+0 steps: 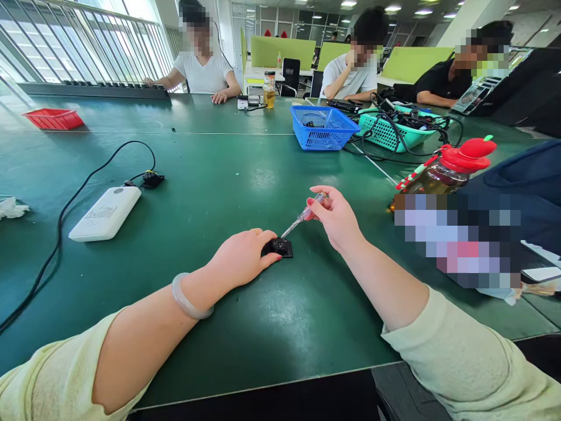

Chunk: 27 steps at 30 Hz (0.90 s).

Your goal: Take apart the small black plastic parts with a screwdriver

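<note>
My left hand (pixel 243 257) rests on the green table (pixel 210 193) with its fingers closed around a small black part (pixel 280 247), pinning it down. A pale bangle sits on that wrist. My right hand (pixel 335 219) pinches a clear-handled screwdriver (pixel 303 215) at its upper end. The screwdriver slants down to the left and its tip meets the top of the black part.
A white power bank (pixel 106 213) with a black cable lies to the left. A blue basket (pixel 323 127) and a teal basket (pixel 390 131) of cables stand farther back. A red-lidded bottle (pixel 442 172) lies at right, a red tray (pixel 53 118) far left. Three people sit across the table.
</note>
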Available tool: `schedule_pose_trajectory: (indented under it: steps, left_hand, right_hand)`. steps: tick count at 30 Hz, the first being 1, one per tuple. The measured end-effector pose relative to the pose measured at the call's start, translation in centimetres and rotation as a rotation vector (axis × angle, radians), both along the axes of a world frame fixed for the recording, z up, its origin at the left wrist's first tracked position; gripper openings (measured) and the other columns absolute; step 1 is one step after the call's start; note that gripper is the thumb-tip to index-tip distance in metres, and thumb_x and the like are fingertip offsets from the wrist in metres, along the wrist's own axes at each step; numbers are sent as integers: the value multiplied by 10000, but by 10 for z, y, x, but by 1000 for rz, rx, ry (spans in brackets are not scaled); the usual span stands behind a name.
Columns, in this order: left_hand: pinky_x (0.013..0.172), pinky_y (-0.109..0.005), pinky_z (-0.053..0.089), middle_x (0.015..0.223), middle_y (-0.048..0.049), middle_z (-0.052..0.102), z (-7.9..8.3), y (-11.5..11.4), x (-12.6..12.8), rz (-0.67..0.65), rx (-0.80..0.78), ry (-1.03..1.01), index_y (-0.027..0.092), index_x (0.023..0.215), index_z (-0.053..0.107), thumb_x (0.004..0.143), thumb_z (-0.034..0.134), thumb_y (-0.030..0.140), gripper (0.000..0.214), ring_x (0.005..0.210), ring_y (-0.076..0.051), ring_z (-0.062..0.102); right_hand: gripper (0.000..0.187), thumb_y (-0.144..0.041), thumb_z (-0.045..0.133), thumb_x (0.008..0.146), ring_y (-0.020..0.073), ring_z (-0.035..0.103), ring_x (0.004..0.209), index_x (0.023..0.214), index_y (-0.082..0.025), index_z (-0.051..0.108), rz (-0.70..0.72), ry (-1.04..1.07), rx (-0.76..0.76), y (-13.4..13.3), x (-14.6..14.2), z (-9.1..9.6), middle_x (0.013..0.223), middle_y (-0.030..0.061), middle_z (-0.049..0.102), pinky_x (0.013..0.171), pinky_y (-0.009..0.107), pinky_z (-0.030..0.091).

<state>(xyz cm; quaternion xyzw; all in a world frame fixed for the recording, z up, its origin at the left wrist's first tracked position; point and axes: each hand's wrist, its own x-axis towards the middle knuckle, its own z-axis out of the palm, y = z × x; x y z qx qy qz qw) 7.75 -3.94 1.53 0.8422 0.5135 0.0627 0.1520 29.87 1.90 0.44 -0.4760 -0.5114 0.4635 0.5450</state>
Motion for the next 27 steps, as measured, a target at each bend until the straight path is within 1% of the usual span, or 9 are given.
schedule_pose_trajectory:
  steps: [3,6,8,11,14,17,20,23,27]
  left_hand:
    - [819,-392,515,1042,-49,715,0,0,0,0,4,5,236,1210,649,981,543,477,349,942,-268,670]
    - [824,-387,520,1042,-57,716,1,0,0,4,4,5,233,1204,654,980,541,476,349,943,-265,673]
    - [828,-389,523,1055,-61,715,1,0,0,5,1,3,233,1205,655,980,539,470,347,952,-267,675]
    - [837,-400,526,1064,-64,716,1,0,0,-3,2,-1,229,1211,651,982,536,463,347,959,-274,674]
    - [842,-402,525,1057,-64,718,0,0,0,-9,9,0,226,1213,648,981,540,461,347,958,-275,674]
    - [843,-397,525,1056,-65,717,0,0,0,-5,12,1,228,1213,647,980,545,457,342,963,-275,677]
    - [837,-396,526,1063,-66,716,1,-1,0,1,7,4,230,1228,645,981,540,463,355,965,-277,679]
    - [828,-398,527,1063,-65,716,1,-1,0,2,3,7,234,1246,641,981,537,467,368,959,-278,680]
    - [843,-403,523,1071,-59,717,1,0,0,-3,8,5,230,1243,642,980,544,454,359,967,-281,677]
  right_hand:
    - [592,-574,874,605,124,616,580,1024,-257,601,-16,9,-17,0,1,0,662,-88,626,717,356,558]
    - [599,-577,891,578,107,598,562,989,-248,605,-15,59,-61,-1,0,1,641,-98,606,666,316,538]
    - [560,-541,896,598,92,574,538,975,-244,609,-5,91,-97,-1,0,3,637,-100,595,618,285,514]
    - [469,-466,877,666,56,478,465,978,-239,611,8,116,-145,-2,0,4,711,-73,653,528,258,446]
    - [398,-376,836,738,41,414,431,1043,-242,620,-7,120,-173,-3,0,5,767,-52,694,501,251,422]
    - [331,-264,754,822,48,451,431,1125,-249,624,-36,88,-206,-4,0,6,795,-40,723,509,240,451]
    - [241,-180,619,916,54,506,438,1147,-248,633,-54,85,-267,-4,-1,5,861,-15,756,528,239,500]
    - [264,-108,495,962,58,549,447,1138,-247,635,-54,147,-331,-2,-1,4,898,6,768,558,249,541]
    - [253,-99,488,969,69,579,469,1116,-243,634,-51,206,-369,-1,0,4,838,9,757,577,246,548]
